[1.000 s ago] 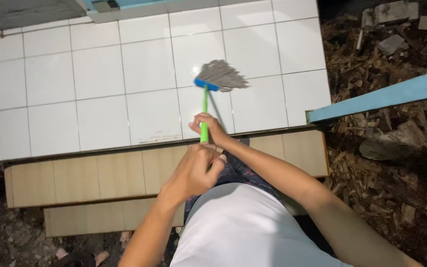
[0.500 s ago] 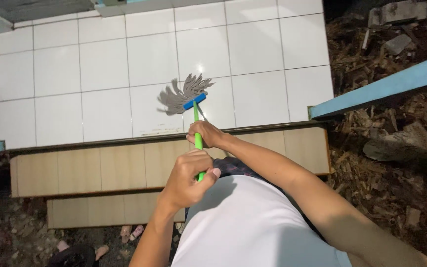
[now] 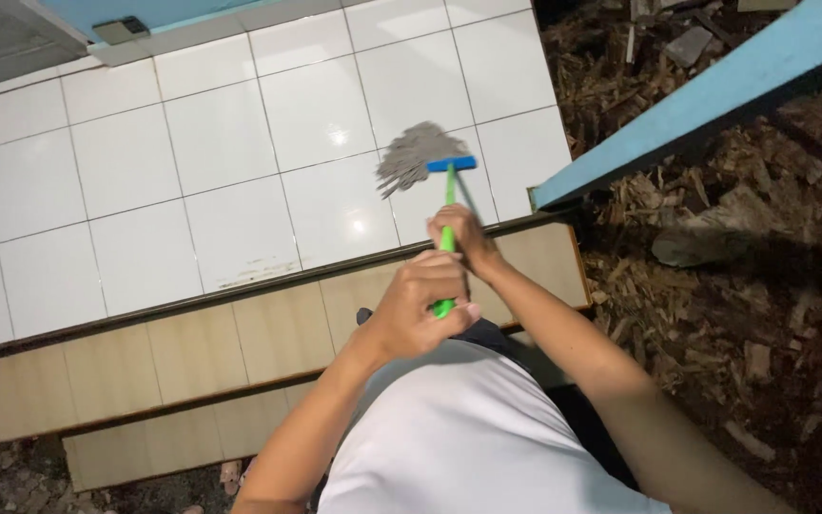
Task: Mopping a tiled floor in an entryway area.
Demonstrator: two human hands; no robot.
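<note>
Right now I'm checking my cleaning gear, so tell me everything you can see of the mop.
The mop has a bright green handle, a blue crossbar and grey string strands fanned leftward, blurred. Its head rests on the white tiled floor near the step edge. The right hand grips the handle higher toward the head; the left hand closes around its near end.

Both hands grip a mop by its green handle (image 3: 448,205). Left hand (image 3: 420,305) closed around the handle's near end, just above the white shirt (image 3: 468,438). Right hand (image 3: 459,238) wrapped around the handle farther along, toward the mop head. Grey mop strands (image 3: 411,152) spread from a blue head bar (image 3: 452,164) and lie on the white tiled floor (image 3: 192,162), near the floor's right edge. Beige tiled steps (image 3: 192,352) run below the floor's near edge. A blue beam (image 3: 706,90) slants to the right of the mop head, over brown rubble (image 3: 744,286).
</note>
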